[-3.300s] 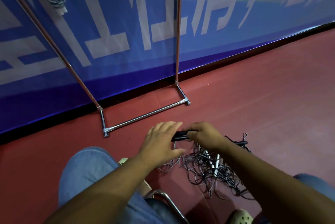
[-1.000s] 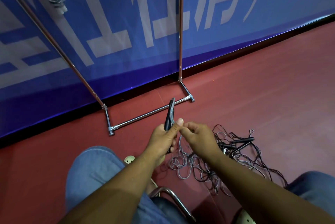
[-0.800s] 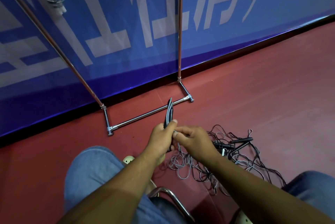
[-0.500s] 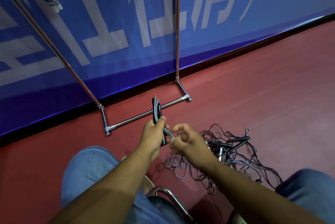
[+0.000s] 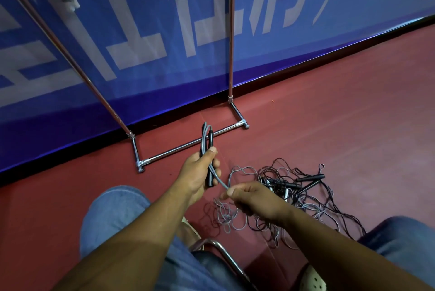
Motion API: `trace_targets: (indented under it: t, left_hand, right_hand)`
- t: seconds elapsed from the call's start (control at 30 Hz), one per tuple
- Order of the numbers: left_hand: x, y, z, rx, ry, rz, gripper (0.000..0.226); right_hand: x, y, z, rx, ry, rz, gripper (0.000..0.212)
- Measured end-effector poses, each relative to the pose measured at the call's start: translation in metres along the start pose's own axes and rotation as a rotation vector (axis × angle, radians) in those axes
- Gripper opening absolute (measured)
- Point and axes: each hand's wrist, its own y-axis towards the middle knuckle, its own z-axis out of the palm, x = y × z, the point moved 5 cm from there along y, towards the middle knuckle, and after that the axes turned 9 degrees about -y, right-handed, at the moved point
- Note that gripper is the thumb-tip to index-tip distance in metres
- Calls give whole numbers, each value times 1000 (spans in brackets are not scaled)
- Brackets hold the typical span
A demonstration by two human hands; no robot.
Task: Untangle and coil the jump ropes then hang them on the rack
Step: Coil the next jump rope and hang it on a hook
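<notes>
Now the left hand (image 5: 200, 173) is curled round the upright black handles (image 5: 210, 147) at frame centre, their long axis pointing up toward the rack (image 5: 188, 144). The grey rope (image 5: 218, 178) slants down-right from that fist to the right hand (image 5: 249, 198), which pinches it above the tangle (image 5: 294, 198) on the floor (image 5: 353, 125). Half a second ago the hands nearly touched; they have since drawn apart.

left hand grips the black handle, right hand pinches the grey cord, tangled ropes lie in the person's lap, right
Not the lap: the head view shows the tangled pile of black and grey jump ropes lying on the red floor. The left hand grips the slim black handle and the right hand pinches the thin grey cord.
</notes>
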Motion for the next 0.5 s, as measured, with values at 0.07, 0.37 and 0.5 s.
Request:
trace_targets:
  t: [0.07,0.37,0.5]
  left_hand:
    - [0,-1,2,23,33,-9,23]
    - [3,-1,6,168,158,-72,27]
    - [10,-6,11,257,287,-94,20]
  right_hand:
    - [2,1,-2,3,-36,7,32]
    - [6,10,-39,-56,-254,-25,22]
    - [21,14,-44,28,-455,-40,19]
